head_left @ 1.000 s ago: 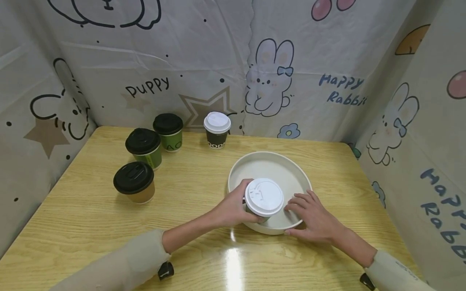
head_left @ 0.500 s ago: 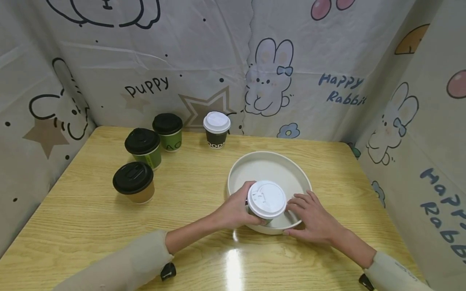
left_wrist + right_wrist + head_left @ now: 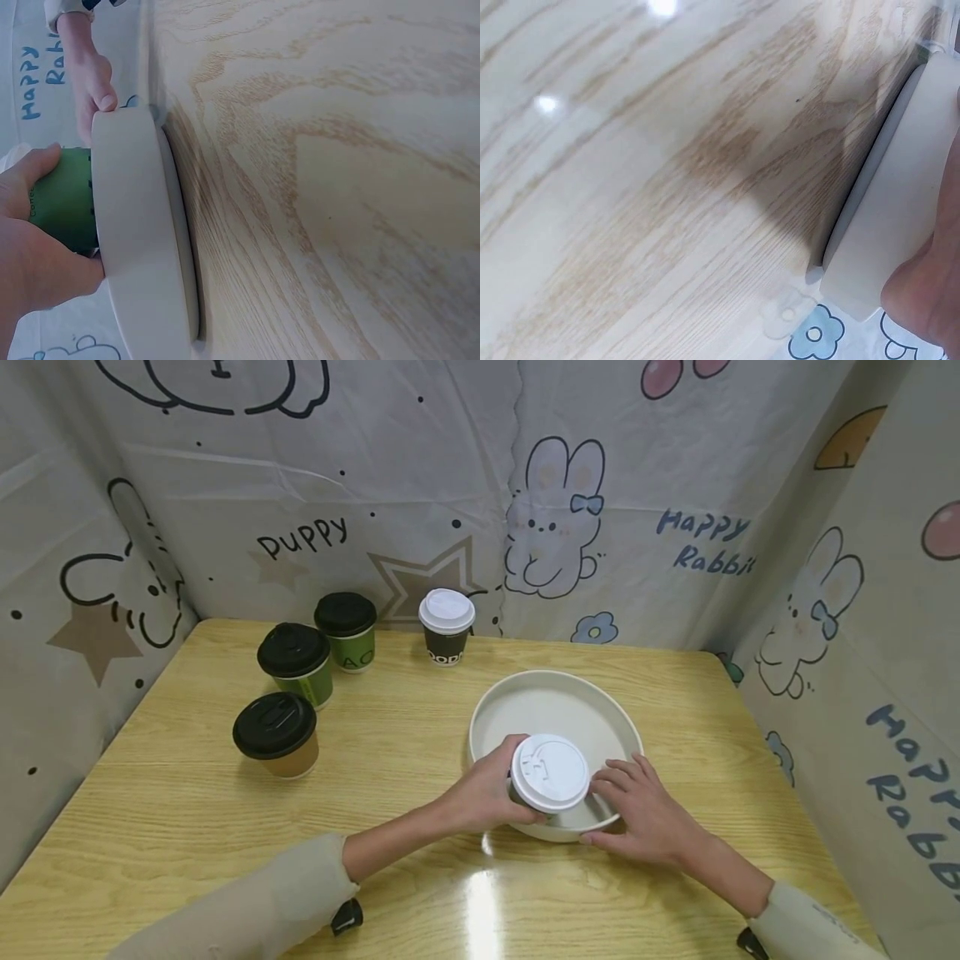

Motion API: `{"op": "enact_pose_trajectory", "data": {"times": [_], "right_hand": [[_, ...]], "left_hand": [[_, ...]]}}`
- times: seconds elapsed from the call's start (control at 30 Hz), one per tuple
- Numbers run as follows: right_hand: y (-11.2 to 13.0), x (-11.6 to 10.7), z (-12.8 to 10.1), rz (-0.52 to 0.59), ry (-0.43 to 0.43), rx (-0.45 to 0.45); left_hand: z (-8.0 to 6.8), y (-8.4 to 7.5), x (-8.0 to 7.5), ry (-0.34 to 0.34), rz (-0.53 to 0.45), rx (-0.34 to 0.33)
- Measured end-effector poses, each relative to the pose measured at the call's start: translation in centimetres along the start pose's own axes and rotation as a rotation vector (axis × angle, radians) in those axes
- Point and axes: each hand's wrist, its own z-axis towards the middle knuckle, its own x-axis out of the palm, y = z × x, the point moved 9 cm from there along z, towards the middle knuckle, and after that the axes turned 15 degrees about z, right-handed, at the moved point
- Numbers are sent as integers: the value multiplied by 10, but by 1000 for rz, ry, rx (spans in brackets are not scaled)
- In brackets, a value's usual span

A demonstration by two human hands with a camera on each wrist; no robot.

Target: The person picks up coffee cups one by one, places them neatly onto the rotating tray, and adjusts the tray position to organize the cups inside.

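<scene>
A paper coffee cup (image 3: 550,772) with a white lid stands upright within the rim of a round cream tray (image 3: 540,703), towards its front. My left hand (image 3: 487,789) grips this cup from the left, thumb in front. The left wrist view shows the cup's green side (image 3: 66,195) just over the tray's wall (image 3: 142,232), which hides its base. At the tray's right front, my right hand (image 3: 645,810) holds the rim, its fingers reaching inside and its thumb against the outer wall, as the right wrist view also shows the thumb (image 3: 922,289) there.
Two green cups with black lids (image 3: 296,664) (image 3: 347,631) and a brown cup with a black lid (image 3: 276,735) stand at the table's left. A black cup with a white lid (image 3: 447,628) is at the back. Printed cloth (image 3: 420,468) encloses the wooden table (image 3: 405,727).
My left hand has shifted slightly right and towards me with the green cup, then stays almost still. The right hand and the tray keep their places.
</scene>
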Motion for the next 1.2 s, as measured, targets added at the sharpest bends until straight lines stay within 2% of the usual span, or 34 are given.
{"op": "enact_pose_trajectory", "data": {"times": [0.77,1.2], "right_hand": [[5,0,-2,-4,-43,0],[3,3,-1,-26,-12,79]], "left_hand": [[0,4,3,1,63,-12],[0,4,3,20,69,-28]]}}
